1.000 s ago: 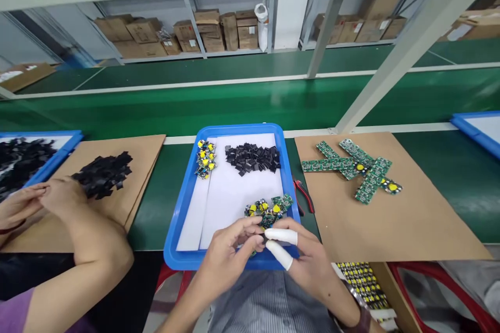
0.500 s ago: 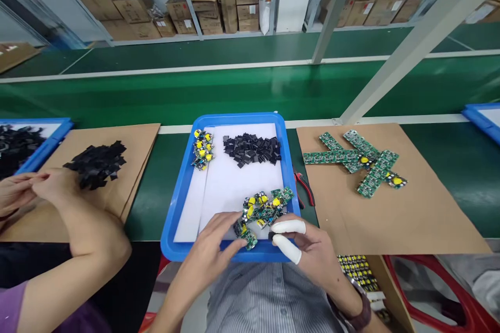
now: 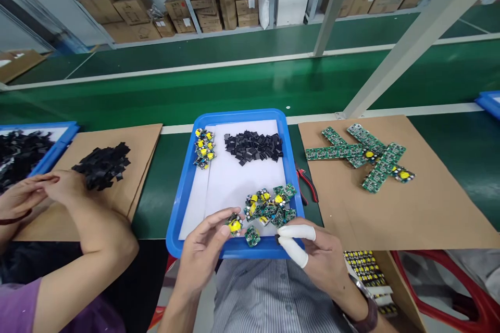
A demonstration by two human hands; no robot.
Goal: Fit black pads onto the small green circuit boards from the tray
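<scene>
My left hand (image 3: 209,242) pinches a small circuit board (image 3: 234,225) with a yellow component, over the near left part of the blue tray (image 3: 180,182). My right hand (image 3: 312,247), white covers on thumb and index finger, pinches a small black piece (image 3: 277,239) near the tray's front rim. Between the hands lies a single green board (image 3: 252,236). Just beyond it is a heap of circuit boards (image 3: 269,207), several with yellow parts. A pile of black pieces (image 3: 253,146) sits at the tray's far side, and a cluster of boards (image 3: 204,149) at its far left.
Red-handled pliers (image 3: 308,186) lie right of the tray. Strips of green boards (image 3: 385,166) rest on cardboard (image 3: 414,218). At left, a co-worker's hands (image 3: 58,187) are beside black pieces (image 3: 103,165). A metal post (image 3: 383,67) rises behind the right cardboard.
My left hand has picked up a board with a yellow component and holds it slightly raised. My right hand keeps the black piece, shifted slightly right in view.
</scene>
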